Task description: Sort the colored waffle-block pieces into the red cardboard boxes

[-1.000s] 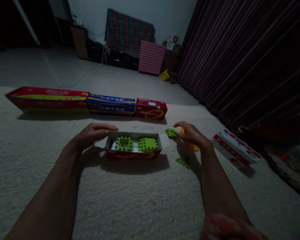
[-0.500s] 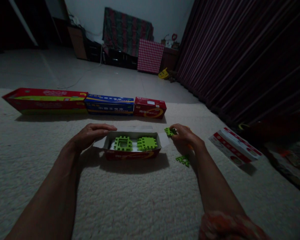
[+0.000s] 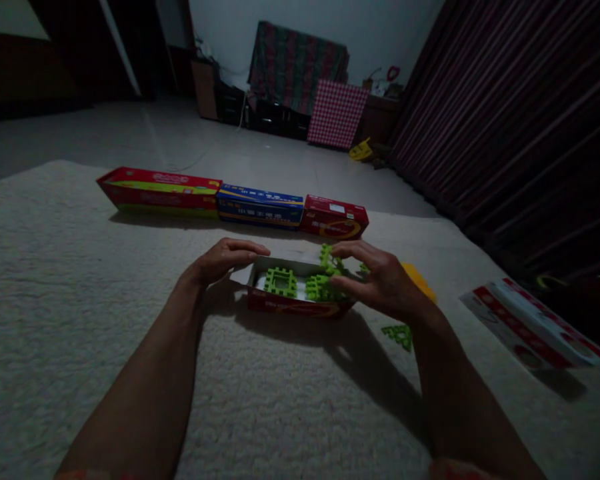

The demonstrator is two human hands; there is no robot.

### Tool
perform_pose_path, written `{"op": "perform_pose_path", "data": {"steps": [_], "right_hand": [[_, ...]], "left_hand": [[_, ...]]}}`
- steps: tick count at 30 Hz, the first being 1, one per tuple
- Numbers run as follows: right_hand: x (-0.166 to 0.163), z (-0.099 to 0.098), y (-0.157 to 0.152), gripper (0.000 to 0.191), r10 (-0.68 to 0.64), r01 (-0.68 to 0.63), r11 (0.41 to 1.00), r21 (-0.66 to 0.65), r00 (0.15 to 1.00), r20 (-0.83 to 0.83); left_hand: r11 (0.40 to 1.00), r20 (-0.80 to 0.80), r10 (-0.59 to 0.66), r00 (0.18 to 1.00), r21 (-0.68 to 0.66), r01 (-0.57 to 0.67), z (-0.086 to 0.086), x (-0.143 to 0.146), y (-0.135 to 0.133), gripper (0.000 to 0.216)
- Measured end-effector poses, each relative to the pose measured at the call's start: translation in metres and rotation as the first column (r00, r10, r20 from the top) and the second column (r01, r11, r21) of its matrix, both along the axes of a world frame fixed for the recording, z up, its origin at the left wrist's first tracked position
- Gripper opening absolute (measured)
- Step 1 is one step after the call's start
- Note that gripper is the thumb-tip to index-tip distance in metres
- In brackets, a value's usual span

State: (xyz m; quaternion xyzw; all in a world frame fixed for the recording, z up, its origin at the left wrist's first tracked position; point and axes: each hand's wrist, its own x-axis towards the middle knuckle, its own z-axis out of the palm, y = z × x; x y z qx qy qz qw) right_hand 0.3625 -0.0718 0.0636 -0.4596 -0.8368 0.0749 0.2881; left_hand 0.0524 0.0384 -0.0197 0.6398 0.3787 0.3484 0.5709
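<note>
Clearly, in the head view, your right hand [image 3: 383, 277] grasps a green toy piece [image 3: 325, 256] between fingers and thumb, over the right end of the open box [image 3: 285, 307]. Your left hand [image 3: 227, 257] lies at the box's back left corner, probably to steady it; I can't tell if that grip pinches the cardboard. The box sits mouth-up on the mat [image 3: 280, 400], presumably so the square frame [image 3: 281, 293] inside stays within reach.
</note>
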Motion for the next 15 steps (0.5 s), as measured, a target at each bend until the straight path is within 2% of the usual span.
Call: {"op": "perform_pose_path", "data": {"steps": [3, 6, 15], "right_hand": [[-0.034, -0.004, 0.004, 0.028, 0.122, -0.121, 0.992, -0.027, 0.992, 0.018], [-0.054, -0.012, 0.014, 0.028, 0.184, -0.182, 0.983, -0.036, 0.981, 0.061], [-0.069, -0.024, 0.023, 0.034, 0.166, -0.164, 0.986, -0.024, 0.977, 0.137]], "left_hand": [[1.0, 0.021, -0.008, 1.0, -0.002, 0.008, -0.001, 0.0, 0.0, 0.027], [0.999, 0.048, -0.024, 0.999, -0.029, 0.025, -0.002, 0.0, 0.0, 0.028], [0.999, 0.056, -0.023, 0.998, -0.026, 0.024, 0.0, 0.001, -0.001, 0.022]]}}
